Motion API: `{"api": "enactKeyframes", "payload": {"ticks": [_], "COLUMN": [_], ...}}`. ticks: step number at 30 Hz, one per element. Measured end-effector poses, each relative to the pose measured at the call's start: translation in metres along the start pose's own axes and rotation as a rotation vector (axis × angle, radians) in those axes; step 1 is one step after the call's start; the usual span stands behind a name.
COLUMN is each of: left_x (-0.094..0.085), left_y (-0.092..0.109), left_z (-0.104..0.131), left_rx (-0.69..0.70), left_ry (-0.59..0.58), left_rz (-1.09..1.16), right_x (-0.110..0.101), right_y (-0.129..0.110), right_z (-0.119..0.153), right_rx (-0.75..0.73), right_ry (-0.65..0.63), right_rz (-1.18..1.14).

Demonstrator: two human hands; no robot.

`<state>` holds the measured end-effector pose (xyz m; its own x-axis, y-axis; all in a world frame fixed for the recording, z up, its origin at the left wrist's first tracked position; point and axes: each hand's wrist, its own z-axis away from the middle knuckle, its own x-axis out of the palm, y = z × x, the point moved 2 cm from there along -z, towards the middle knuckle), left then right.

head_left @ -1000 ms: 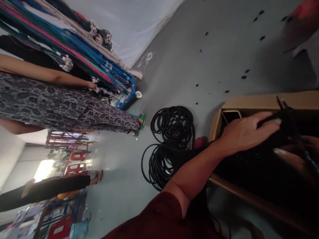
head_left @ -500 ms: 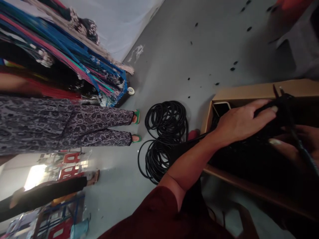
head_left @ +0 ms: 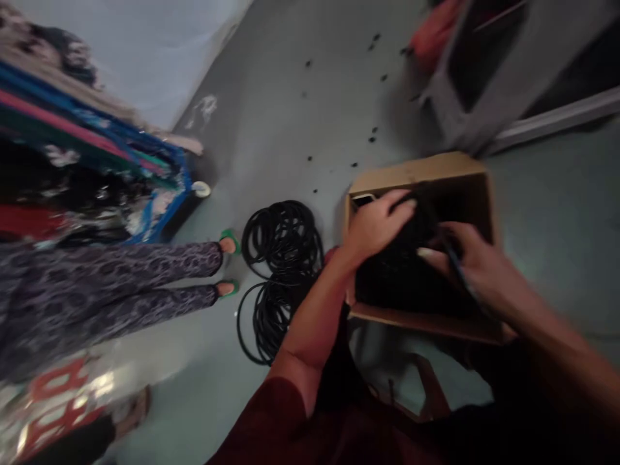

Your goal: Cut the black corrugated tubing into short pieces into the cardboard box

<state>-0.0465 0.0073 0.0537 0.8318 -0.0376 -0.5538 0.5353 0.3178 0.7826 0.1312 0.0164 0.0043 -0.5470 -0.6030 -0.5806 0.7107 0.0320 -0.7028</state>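
Note:
My left hand (head_left: 380, 223) is closed on a bundle of black cable (head_left: 423, 210) over an open cardboard box (head_left: 431, 169). Beside it, my right hand (head_left: 467, 255) curls its fingers around a thin dark length (head_left: 460, 271) with a bluish sheen, which runs back along the palm; blur hides whether it is cable or something else. More black material fills the shadowed box below both hands, too dark to make out. A flat dark object with a pale edge (head_left: 363, 200), like a phone, lies at the box's left corner.
Coils of black cable (head_left: 285, 239) lie on the floor left of the box. A grey plastic stool or chair (head_left: 465, 123) stands at upper right. A person in patterned trousers (head_left: 159, 271) stands at left by a blue rack (head_left: 181, 187) hung with coloured cables. Small dark bits dot the floor.
The view has swung right, so the box, coils and rack appear further left and the whole box shows. My right hand and forearm have come more fully into view. The left hand keeps the black bundle.

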Motion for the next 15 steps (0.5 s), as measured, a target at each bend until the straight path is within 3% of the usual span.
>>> {"api": "enactKeyframes", "payload": {"ticks": [4,15], "left_x": [-0.002,-0.003], "left_y": [-0.009,-0.014], "left_z": [-0.007,-0.006], "left_rx": [-0.046,-0.046], "left_ry": [0.016,0.019], "left_rz": [0.032,0.088], "right_x": [-0.006,-0.011], "right_y": [-0.015,-0.014], "right_z": [-0.001,0.001], "right_rx": [-0.100,-0.154], "right_ry": [-0.026,-0.036], "right_rz": [-0.065,-0.091]}}
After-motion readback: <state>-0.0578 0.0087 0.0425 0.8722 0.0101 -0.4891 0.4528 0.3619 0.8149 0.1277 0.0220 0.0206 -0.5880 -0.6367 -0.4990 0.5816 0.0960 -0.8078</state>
